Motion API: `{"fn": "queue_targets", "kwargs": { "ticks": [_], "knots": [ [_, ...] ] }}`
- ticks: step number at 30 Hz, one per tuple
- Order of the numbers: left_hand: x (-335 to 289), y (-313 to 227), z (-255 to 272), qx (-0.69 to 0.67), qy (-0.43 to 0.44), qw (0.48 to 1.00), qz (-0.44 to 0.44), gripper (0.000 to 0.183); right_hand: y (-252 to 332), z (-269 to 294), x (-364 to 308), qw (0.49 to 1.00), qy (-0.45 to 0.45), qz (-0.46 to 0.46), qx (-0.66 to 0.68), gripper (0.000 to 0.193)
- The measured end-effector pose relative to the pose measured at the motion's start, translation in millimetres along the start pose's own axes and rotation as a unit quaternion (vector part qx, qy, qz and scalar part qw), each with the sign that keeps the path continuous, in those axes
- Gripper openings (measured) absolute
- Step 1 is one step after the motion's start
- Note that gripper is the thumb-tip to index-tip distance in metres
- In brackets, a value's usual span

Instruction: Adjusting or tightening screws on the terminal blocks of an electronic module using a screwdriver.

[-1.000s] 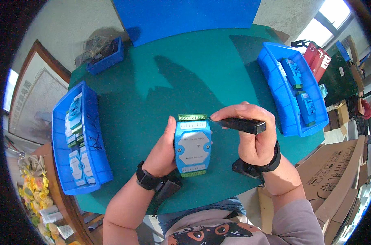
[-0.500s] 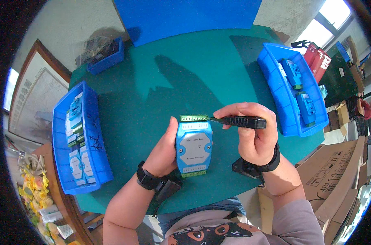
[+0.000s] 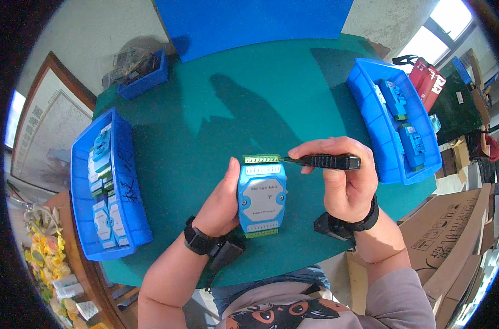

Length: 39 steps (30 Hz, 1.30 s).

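a big green table (image 3: pixel 315 82) is under the work. a flat blue board (image 3: pixel 255 22) is at its far side, and a brown cardboard box (image 3: pixel 430 241) is near its right side.

on the left is a long blue bin (image 3: pixel 126 159) with blue and white gadgets (image 3: pixel 101 151) in it. on the right is another blue bin (image 3: pixel 367 118), with blue gadgets (image 3: pixel 393 98) in it too. a small blue bin (image 3: pixel 148 82) is at the far left corner, full of dark stuff.

the two hands are apart, and each one is closed on something. the left hand (image 3: pixel 219 203) holds a blue and gray box (image 3: pixel 262 197) by its left side, thumb up along the edge, other fingers mostly hidden. this box is in front of the person, between the two long bins.

the right hand (image 3: pixel 348 181) pinches a black tool (image 3: pixel 334 162). the tool's thin tip points left, at the right end of the green strip (image 3: pixel 262 159) on top of the box. it is too small to tell if they touch. one more green strip (image 3: pixel 262 233) is on the bottom end.
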<state>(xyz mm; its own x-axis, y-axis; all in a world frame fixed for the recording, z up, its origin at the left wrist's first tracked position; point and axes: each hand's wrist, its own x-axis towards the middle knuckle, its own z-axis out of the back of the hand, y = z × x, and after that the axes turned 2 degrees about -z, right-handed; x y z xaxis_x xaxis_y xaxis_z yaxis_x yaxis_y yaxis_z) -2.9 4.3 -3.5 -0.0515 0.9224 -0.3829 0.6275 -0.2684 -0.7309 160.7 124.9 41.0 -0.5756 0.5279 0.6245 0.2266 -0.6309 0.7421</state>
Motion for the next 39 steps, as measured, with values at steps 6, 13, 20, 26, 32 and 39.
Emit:
{"fn": "queue_targets", "kwargs": {
  "ticks": [6,13,20,26,32,39],
  "knots": [
    [0.2,0.7,-0.1,0.000,0.000,1.000,-0.001,0.076,-1.0,0.7,-0.4,1.000,0.001,0.003,-0.001,0.018],
    [1.2,0.9,0.1,-0.004,0.000,1.000,0.004,0.076,-2.1,0.1,0.0,1.000,0.003,0.013,0.008,0.017],
    [0.5,0.0,-1.0,0.003,0.001,1.000,-0.006,0.076,-1.0,0.6,1.2,1.000,0.010,0.012,0.016,0.017],
    [-0.2,-0.3,-1.4,-0.009,-0.010,1.000,0.011,0.076,-4.3,-1.1,0.5,1.000,0.006,0.024,0.009,0.018],
    [0.2,-1.9,-1.5,-0.003,0.002,1.000,0.000,0.076,-6.2,-3.4,-2.1,1.000,-0.007,0.021,0.013,0.018],
    [0.3,-2.2,-2.3,-0.001,0.003,1.000,-0.003,0.075,-6.1,-2.0,-1.4,1.000,-0.002,0.025,0.000,0.018]
  ]
}}
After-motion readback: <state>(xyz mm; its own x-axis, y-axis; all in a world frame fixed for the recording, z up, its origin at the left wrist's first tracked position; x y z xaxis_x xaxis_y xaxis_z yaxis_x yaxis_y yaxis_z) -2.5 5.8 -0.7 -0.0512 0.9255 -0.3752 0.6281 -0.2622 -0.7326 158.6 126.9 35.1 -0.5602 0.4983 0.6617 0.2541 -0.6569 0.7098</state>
